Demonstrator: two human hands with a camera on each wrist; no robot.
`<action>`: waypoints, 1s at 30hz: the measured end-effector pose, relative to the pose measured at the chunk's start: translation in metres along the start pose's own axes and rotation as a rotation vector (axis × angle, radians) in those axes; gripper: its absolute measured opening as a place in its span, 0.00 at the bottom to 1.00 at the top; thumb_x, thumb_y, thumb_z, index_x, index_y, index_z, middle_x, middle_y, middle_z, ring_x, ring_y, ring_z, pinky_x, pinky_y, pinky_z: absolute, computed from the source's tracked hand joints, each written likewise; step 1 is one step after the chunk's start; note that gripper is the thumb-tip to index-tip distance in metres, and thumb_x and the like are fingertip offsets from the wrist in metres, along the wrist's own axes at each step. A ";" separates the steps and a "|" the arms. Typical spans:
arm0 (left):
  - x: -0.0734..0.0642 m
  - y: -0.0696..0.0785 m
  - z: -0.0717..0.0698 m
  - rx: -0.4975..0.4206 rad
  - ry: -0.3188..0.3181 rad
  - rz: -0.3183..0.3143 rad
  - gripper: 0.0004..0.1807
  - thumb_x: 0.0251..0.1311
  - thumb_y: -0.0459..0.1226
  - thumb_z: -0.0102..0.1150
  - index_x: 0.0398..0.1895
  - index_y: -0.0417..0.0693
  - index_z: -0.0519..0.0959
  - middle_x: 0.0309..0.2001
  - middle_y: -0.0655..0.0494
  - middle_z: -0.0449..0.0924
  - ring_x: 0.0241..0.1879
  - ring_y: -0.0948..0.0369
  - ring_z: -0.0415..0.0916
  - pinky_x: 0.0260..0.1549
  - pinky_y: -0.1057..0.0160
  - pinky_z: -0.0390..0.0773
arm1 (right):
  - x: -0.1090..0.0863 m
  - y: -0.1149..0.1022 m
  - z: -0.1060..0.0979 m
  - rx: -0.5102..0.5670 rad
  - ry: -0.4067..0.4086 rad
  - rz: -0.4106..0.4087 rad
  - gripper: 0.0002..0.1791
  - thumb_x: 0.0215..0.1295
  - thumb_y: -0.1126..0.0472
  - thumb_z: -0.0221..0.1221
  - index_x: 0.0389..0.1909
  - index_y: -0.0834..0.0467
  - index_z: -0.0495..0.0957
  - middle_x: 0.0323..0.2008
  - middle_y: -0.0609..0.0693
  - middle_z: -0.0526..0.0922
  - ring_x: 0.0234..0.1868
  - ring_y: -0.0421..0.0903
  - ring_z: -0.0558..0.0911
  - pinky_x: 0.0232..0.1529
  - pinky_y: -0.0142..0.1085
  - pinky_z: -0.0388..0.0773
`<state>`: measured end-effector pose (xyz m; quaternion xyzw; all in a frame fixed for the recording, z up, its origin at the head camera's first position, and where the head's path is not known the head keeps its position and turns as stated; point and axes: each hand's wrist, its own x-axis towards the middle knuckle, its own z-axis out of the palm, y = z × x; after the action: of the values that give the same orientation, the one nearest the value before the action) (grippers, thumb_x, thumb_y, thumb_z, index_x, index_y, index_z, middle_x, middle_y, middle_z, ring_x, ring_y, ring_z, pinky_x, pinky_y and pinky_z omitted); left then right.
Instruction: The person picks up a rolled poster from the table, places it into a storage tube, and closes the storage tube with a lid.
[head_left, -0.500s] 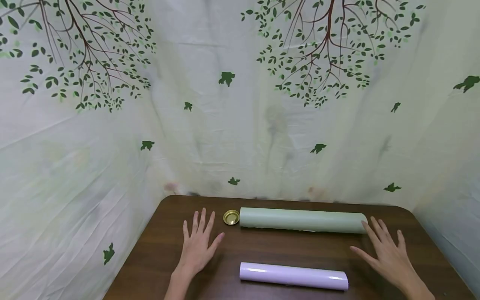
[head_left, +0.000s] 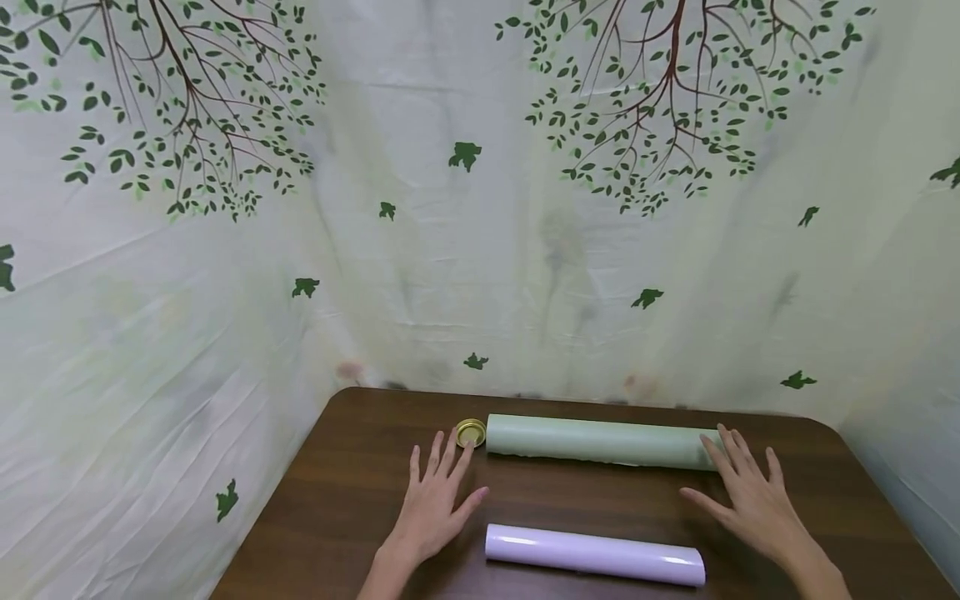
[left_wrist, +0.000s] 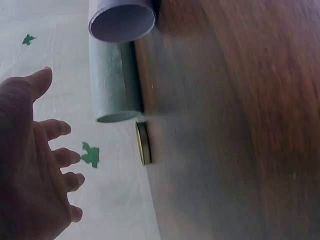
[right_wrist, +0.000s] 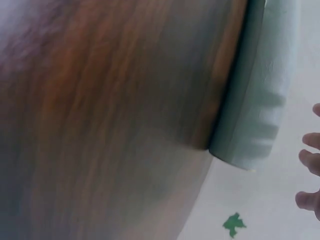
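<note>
A long pale green roll [head_left: 600,441] lies across the back of the table, and a shorter, glossy lilac roll [head_left: 595,555] lies nearer the front. Touching or almost touching the green roll's left end is a small round gold lid [head_left: 471,432]. My left hand [head_left: 435,507], fingers spread, hovers in front of the lid, its fingertips overlapping the lid's lower edge in the head view. Spread likewise, my right hand [head_left: 753,500] is by the green roll's right end, covering part of it. The left wrist view shows the lilac roll [left_wrist: 123,22] is a hollow tube. Neither hand grips anything.
The brown wooden table [head_left: 360,467] has rounded back corners. Light fabric [head_left: 420,275] printed with branches and green birds hangs behind it and along both sides.
Both hands have shifted inward: the left one right toward the lid, the right one left over the green roll's end. The head view has turned slightly. The rolls and lid stay put.
</note>
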<state>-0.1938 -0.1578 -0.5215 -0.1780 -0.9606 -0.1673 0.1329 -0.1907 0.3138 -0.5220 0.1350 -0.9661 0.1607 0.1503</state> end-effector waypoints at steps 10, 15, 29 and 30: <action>-0.002 0.021 0.011 0.017 -0.008 0.139 0.40 0.73 0.60 0.51 0.80 0.48 0.63 0.81 0.43 0.56 0.80 0.40 0.53 0.72 0.27 0.51 | 0.015 -0.002 0.003 -0.015 0.003 -0.024 0.53 0.66 0.36 0.64 0.83 0.56 0.52 0.82 0.65 0.49 0.85 0.58 0.41 0.77 0.66 0.21; -0.004 0.029 0.017 0.067 -0.014 0.196 0.40 0.73 0.61 0.51 0.80 0.50 0.63 0.80 0.44 0.60 0.80 0.42 0.55 0.74 0.31 0.47 | 0.024 -0.003 0.005 -0.029 0.009 -0.054 0.54 0.65 0.35 0.64 0.83 0.55 0.51 0.83 0.63 0.49 0.86 0.55 0.42 0.77 0.67 0.23; -0.004 0.056 0.026 0.151 -0.076 0.336 0.39 0.76 0.65 0.37 0.81 0.54 0.61 0.80 0.49 0.61 0.79 0.46 0.59 0.70 0.33 0.61 | 0.040 -0.003 0.013 -0.011 -0.024 -0.079 0.54 0.64 0.34 0.64 0.81 0.60 0.56 0.82 0.65 0.49 0.85 0.59 0.46 0.76 0.71 0.31; -0.004 0.057 0.028 0.149 -0.082 0.344 0.40 0.76 0.65 0.37 0.81 0.54 0.61 0.80 0.48 0.61 0.79 0.46 0.59 0.70 0.33 0.61 | 0.042 -0.003 0.014 -0.010 -0.034 -0.075 0.54 0.64 0.34 0.64 0.81 0.60 0.56 0.82 0.65 0.49 0.85 0.58 0.46 0.76 0.71 0.31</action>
<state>-0.1733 -0.0989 -0.5325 -0.3359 -0.9303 -0.0631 0.1329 -0.2316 0.2977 -0.5203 0.1731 -0.9635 0.1480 0.1406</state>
